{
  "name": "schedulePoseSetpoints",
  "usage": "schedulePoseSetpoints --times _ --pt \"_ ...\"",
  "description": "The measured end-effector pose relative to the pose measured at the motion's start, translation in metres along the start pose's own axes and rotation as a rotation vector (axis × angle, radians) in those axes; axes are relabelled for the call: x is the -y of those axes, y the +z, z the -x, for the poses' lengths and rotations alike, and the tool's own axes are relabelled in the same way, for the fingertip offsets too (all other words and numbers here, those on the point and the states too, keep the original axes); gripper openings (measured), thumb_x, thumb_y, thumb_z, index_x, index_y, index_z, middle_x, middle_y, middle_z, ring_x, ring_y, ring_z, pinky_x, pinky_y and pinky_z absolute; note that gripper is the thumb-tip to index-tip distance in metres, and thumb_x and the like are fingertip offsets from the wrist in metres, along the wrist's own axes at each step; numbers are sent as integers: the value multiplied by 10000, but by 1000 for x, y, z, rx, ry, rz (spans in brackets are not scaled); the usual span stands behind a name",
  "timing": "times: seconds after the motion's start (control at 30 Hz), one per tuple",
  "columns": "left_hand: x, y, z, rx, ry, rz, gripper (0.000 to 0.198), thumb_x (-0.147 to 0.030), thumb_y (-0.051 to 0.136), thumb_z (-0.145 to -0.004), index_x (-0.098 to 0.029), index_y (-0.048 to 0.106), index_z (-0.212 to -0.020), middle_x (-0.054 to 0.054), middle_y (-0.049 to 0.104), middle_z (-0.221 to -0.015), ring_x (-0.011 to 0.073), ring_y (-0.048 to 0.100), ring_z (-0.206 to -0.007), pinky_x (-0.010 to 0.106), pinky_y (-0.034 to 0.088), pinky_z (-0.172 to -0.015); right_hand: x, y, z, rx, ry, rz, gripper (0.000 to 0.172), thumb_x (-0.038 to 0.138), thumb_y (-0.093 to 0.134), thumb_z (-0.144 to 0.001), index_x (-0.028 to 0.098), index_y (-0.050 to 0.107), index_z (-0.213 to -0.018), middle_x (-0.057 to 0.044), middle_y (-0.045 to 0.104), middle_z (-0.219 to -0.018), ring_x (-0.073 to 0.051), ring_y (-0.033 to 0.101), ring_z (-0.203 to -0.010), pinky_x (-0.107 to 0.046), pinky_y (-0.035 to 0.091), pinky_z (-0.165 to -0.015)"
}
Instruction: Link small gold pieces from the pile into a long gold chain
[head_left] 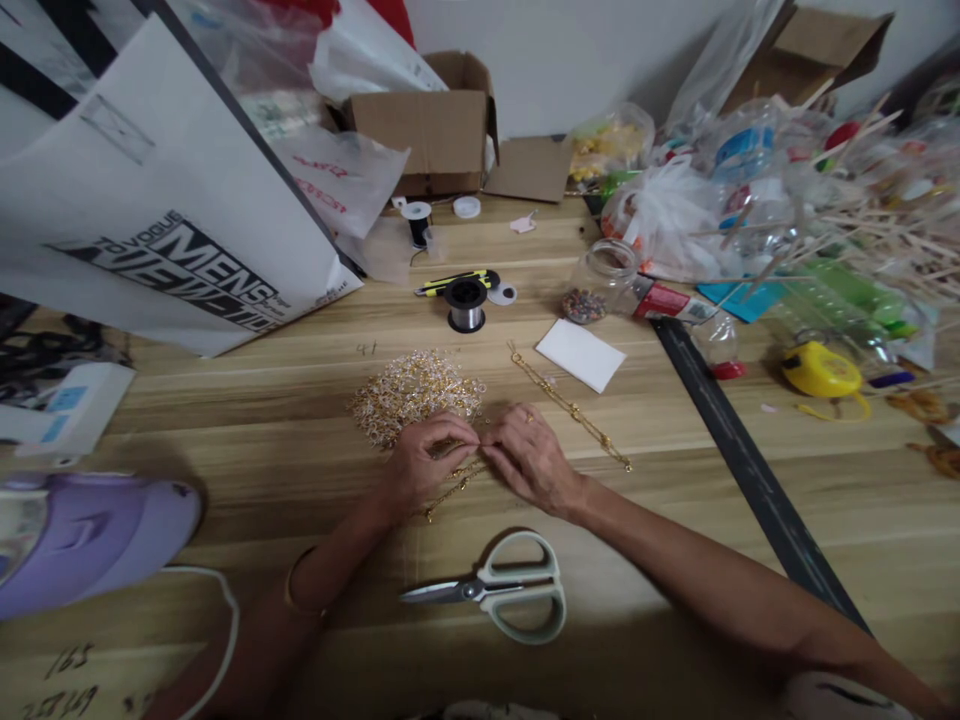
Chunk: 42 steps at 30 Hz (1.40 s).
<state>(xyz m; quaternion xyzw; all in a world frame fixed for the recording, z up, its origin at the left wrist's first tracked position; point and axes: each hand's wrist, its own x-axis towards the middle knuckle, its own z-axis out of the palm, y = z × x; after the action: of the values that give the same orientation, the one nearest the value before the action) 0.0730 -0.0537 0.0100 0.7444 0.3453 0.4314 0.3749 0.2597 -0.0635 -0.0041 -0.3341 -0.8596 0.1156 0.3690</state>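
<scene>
My left hand (427, 458) and my right hand (529, 455) meet fingertip to fingertip on the wooden table (225, 420), both pinching a thin gold beaded chain (454, 487) that trails down and to the left beneath them. A heap of gold and clear beaded pieces (415, 392) lies just above my left hand. A second gold chain (570, 408) runs diagonally to the right of my right hand. My right hand wears a ring, my left wrist a bangle.
Scissors with pale handles (502, 592) lie near the front edge. A wire spool (466, 304), yellow-black tool (456, 282), bead jar (596, 285) and white card (580, 354) sit behind. A purple device (82, 535) is at left, a black strip (742, 460) at right, and clutter at the back.
</scene>
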Motion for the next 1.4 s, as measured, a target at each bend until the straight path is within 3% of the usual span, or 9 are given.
schedulePoseSetpoints --times 0.67,0.93,1.4 --pt "0 -3 4 8 -222 46 34 -182 672 -740 -149 667 -745 48 685 -742 152 637 -708 262 498 -678 0 -1 0 -1 -6 -2 58 154 469 -889 173 524 -894 -49 573 -784 -180 469 -775 -364 395 -801" --pt "-1 -2 3 10 -220 36 28 -171 666 -744 -149 662 -760 43 687 -747 143 637 -704 248 495 -669 0 -1 0 -11 -13 1 61 152 467 -889 180 521 -897 -47 572 -784 -186 479 -775 -367 396 -791" --pt "-4 -1 2 -10 -97 -113 14 -160 651 -759 -162 664 -753 42 682 -736 147 632 -699 258 486 -672 -1 2 1 5 -10 27 72 173 463 -899 182 534 -888 -48 581 -784 -185 478 -769 -377 400 -805"
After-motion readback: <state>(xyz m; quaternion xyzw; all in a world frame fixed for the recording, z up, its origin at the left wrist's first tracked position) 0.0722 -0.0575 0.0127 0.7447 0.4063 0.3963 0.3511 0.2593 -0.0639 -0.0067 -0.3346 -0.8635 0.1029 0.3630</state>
